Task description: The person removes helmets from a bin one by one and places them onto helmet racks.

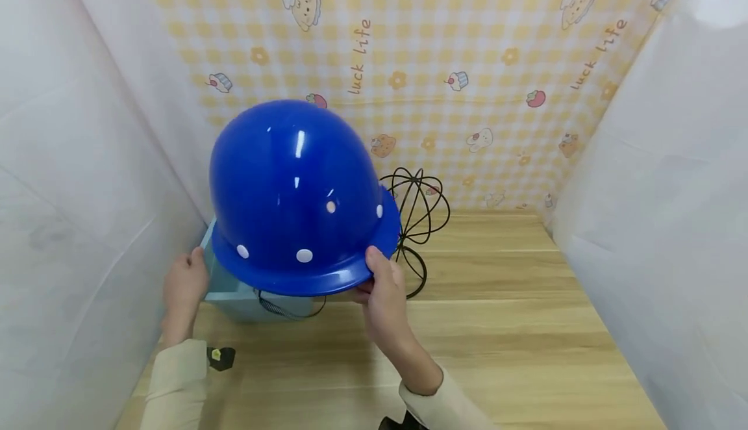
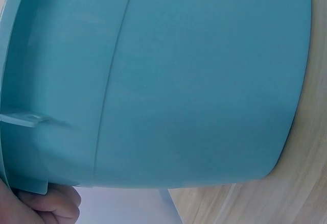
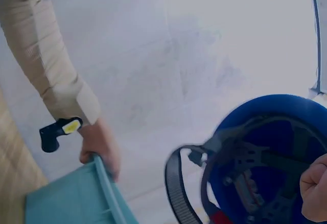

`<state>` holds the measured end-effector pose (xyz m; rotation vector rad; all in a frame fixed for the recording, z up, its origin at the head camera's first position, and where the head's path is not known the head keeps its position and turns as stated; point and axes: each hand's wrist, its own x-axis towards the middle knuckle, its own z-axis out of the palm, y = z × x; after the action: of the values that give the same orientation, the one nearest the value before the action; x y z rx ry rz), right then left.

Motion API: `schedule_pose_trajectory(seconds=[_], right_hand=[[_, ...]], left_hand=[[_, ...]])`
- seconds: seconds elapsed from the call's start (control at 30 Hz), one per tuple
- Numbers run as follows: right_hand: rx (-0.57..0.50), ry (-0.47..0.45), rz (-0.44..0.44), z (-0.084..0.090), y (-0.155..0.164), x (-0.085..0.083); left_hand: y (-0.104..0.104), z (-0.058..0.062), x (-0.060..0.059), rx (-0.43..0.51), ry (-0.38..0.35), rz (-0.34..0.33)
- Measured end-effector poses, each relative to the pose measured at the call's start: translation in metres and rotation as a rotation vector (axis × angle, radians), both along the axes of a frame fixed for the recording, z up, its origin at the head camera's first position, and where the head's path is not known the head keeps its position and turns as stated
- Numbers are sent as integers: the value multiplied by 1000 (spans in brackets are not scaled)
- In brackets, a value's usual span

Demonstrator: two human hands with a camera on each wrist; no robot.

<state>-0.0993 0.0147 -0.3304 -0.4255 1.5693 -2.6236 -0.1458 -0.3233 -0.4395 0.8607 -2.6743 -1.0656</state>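
Observation:
A blue hard hat (image 1: 292, 177) is held up above the tabletop, tilted, by my right hand (image 1: 386, 297), which pinches its brim with the thumb on top. The right wrist view shows the inside of the hat, with its dark harness and a dangling chin strap (image 3: 181, 188). My left hand (image 1: 186, 285) grips the rim of a teal plastic bin (image 2: 204, 81) at its left side. In the head view the hat hides much of the bin, and part of the strap hangs before the bin's front wall.
Behind the hat, a black wire stand (image 1: 423, 206) with rounded loops stands on the wooden tabletop (image 1: 502, 326). White sheets (image 1: 654, 189) hang at both sides, and a yellow checked cloth (image 1: 421, 47) covers the back.

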Motion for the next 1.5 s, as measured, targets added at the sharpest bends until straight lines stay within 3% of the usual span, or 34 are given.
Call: schedule_pose_trajectory(seconds=[0.17,0.33,0.4,0.57,0.97,1.23,1.5], right_hand=[[35,120,-173,4,11,8],[107,320,-344,-3,22,-5],[111,353,-406,-8,27,-10],[67,330,-522,-17,39,-20],[78,341,-600,-31,57,-46],[26,311,-541,-39,60,-57],[168,321,-568,-52,63,-66]], left_hand=[[0,-1,2,30,-13,11],[0,0,5,38,-15,44],[-2,0,6,34,-12,45],[-2,-1,7,29,-20,30],[-2,2,10,38,-21,24],[-2,0,11,47,-29,18],[-1,1,11,46,-16,20]])
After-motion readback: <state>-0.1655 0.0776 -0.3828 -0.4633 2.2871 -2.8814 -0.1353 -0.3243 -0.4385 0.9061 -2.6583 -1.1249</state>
